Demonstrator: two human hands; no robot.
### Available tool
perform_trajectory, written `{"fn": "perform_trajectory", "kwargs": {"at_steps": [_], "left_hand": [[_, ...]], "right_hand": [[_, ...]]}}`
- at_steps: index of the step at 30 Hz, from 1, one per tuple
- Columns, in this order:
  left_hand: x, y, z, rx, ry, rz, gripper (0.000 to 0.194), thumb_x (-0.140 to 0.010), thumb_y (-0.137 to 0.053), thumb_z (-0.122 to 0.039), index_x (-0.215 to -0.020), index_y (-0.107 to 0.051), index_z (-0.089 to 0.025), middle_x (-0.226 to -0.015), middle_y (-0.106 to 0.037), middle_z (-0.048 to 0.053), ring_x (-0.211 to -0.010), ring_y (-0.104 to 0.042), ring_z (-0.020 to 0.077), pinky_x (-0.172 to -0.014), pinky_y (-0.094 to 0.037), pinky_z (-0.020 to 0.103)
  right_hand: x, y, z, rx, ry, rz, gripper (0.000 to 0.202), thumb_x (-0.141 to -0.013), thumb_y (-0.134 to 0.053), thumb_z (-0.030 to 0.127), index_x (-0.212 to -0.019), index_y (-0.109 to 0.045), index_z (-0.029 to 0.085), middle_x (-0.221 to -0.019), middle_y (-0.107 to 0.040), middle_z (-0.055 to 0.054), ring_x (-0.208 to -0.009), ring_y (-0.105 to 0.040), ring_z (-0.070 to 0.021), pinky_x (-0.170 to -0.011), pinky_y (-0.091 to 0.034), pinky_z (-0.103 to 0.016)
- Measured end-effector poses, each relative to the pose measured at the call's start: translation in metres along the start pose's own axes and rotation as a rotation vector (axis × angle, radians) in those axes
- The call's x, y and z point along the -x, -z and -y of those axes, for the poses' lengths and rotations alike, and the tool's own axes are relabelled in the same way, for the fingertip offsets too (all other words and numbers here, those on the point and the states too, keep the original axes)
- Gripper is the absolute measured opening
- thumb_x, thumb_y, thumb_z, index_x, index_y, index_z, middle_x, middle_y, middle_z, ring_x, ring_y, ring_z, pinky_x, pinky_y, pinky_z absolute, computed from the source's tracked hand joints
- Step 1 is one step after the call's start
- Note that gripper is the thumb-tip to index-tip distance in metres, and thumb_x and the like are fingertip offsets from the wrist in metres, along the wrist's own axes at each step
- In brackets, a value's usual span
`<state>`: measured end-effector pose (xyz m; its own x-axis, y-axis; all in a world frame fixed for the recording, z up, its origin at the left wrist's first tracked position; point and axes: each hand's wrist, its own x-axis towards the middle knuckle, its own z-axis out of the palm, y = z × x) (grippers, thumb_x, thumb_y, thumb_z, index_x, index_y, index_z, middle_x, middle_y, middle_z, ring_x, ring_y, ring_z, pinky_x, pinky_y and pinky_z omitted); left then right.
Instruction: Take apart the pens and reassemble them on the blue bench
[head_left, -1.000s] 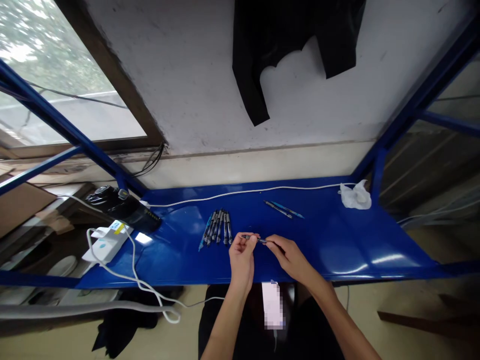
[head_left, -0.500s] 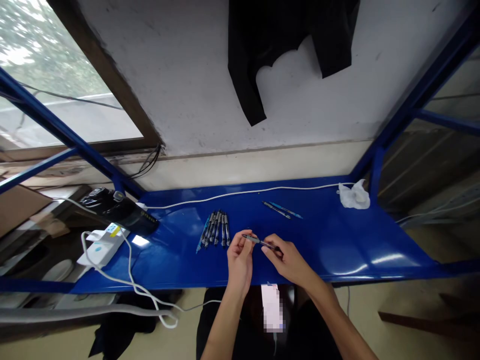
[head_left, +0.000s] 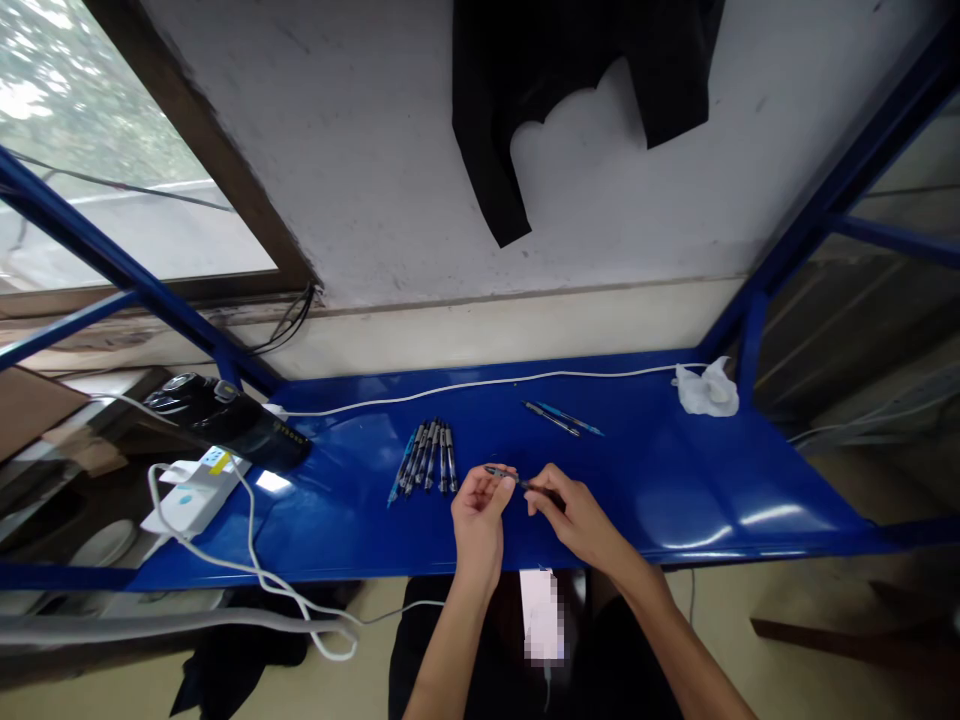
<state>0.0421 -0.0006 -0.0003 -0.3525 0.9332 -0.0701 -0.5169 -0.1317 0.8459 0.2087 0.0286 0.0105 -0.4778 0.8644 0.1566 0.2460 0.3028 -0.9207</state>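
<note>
Between my two hands is a dark pen (head_left: 492, 471), held almost level above the front part of the blue table (head_left: 345, 535). My left hand (head_left: 480, 510) pinches its grey end between thumb and fingers. At the other end, my right hand (head_left: 562, 505) has its fingers closed round the pen, hiding much of it. Left of my hands lies a row of several pens (head_left: 427, 455), mostly black and clear with a blue one at the left side. Farther back, a dark pen (head_left: 551, 418) and a blue pen (head_left: 571, 419) lie side by side.
A black bottle (head_left: 232, 425) leans at the left, beside a white power strip (head_left: 199, 490) with looping cables. A white cable (head_left: 450, 387) crosses the back to a crumpled tissue (head_left: 707, 390). A phone (head_left: 538, 610) rests on my lap. Blue posts (head_left: 754, 340) frame the table.
My left thumb has shifted along the pen towards my right hand, covering more of its grey part. Both hands have drawn slightly closer. The whole view has shifted slightly.
</note>
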Motion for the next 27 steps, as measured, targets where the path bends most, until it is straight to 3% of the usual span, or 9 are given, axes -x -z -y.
{"fn": "perform_trajectory", "kwargs": {"at_steps": [5, 10, 15, 20, 27], "left_hand": [[0.0, -0.001, -0.001, 0.005, -0.013, -0.028, 0.029, -0.08, -0.097, -0.032, -0.092, -0.074, -0.019, -0.094, -0.073, 0.002, -0.09, -0.069, 0.0135, -0.087, -0.055, 0.025], [-0.003, -0.001, -0.002, 0.122, 0.0, -0.064, 0.03, -0.081, -0.097, -0.032, -0.093, -0.072, -0.02, -0.097, -0.07, 0.002, -0.094, -0.068, 0.0134, -0.092, -0.055, 0.025], [-0.001, -0.004, -0.008, 0.168, -0.013, -0.079, 0.027, -0.089, -0.091, -0.038, -0.102, -0.073, -0.023, -0.106, -0.074, 0.004, -0.105, -0.074, 0.0192, -0.101, -0.058, 0.035], [0.0, -0.002, -0.01, 0.183, -0.004, -0.112, 0.031, -0.093, -0.087, -0.043, -0.111, -0.072, -0.023, -0.109, -0.078, 0.005, -0.112, -0.077, 0.0234, -0.111, -0.057, 0.045], [0.0, -0.001, -0.011, 0.162, -0.073, -0.242, 0.036, -0.094, -0.084, -0.05, -0.116, -0.068, -0.026, -0.121, -0.082, 0.008, -0.122, -0.077, 0.0277, -0.112, -0.054, 0.047]], "right_hand": [[0.001, -0.002, 0.003, 0.093, -0.006, 0.005, 0.017, -0.113, -0.054, 0.042, -0.111, -0.06, 0.026, -0.086, -0.07, 0.002, -0.074, -0.065, -0.0164, -0.07, -0.045, -0.029], [0.001, -0.001, 0.003, 0.14, 0.056, -0.007, 0.023, -0.116, -0.047, 0.039, -0.124, -0.066, 0.03, -0.115, -0.077, -0.004, -0.101, -0.074, -0.0205, -0.089, -0.052, -0.033], [0.004, -0.003, -0.002, 0.189, -0.008, -0.058, 0.016, -0.114, -0.05, 0.038, -0.118, -0.06, 0.026, -0.094, -0.074, -0.001, -0.081, -0.072, -0.0187, -0.077, -0.051, -0.031], [0.002, -0.004, 0.004, 0.287, 0.027, -0.034, 0.026, -0.115, -0.05, 0.038, -0.136, -0.063, 0.031, -0.107, -0.077, -0.003, -0.091, -0.075, -0.0201, -0.082, -0.052, -0.031], [-0.001, -0.004, 0.006, 0.386, 0.063, -0.005, 0.032, -0.118, -0.039, 0.035, -0.124, -0.069, 0.029, -0.094, -0.072, -0.004, -0.077, -0.067, -0.0195, -0.073, -0.048, -0.034]]}}
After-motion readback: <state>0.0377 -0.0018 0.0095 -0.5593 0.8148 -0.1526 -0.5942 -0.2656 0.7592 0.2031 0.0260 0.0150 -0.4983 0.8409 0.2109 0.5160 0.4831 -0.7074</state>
